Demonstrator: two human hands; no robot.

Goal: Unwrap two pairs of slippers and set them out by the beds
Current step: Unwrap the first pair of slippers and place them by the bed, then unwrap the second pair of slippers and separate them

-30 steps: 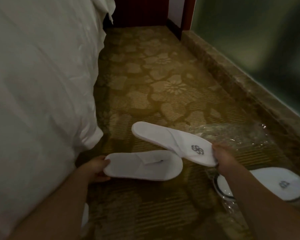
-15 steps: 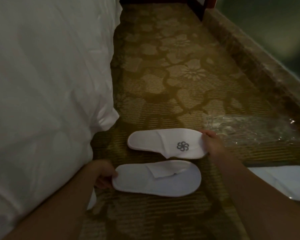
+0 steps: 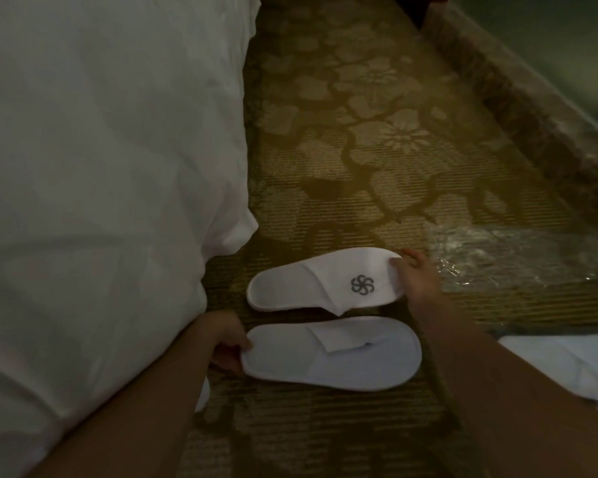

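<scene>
Two white slippers lie side by side on the patterned carpet beside the bed. The far slipper [image 3: 311,281] shows a grey flower logo on its strap; my right hand [image 3: 415,276] grips its toe end. The near slipper [image 3: 328,357] has its strap folded flat; my left hand [image 3: 227,343] pinches its heel end. A second pair of slippers [image 3: 573,363], still in clear wrap, lies at the right edge, partly cut off by the frame.
The white bed [image 3: 101,184] with its hanging duvet fills the left side. An empty clear plastic wrapper [image 3: 504,250] lies on the carpet right of the slippers. A marble ledge [image 3: 532,108] runs along the right wall.
Both slippers went from held above the floor to lying flat and parallel on the carpet. The far slipper was lowered and straightened. The view has tilted down and closer.
</scene>
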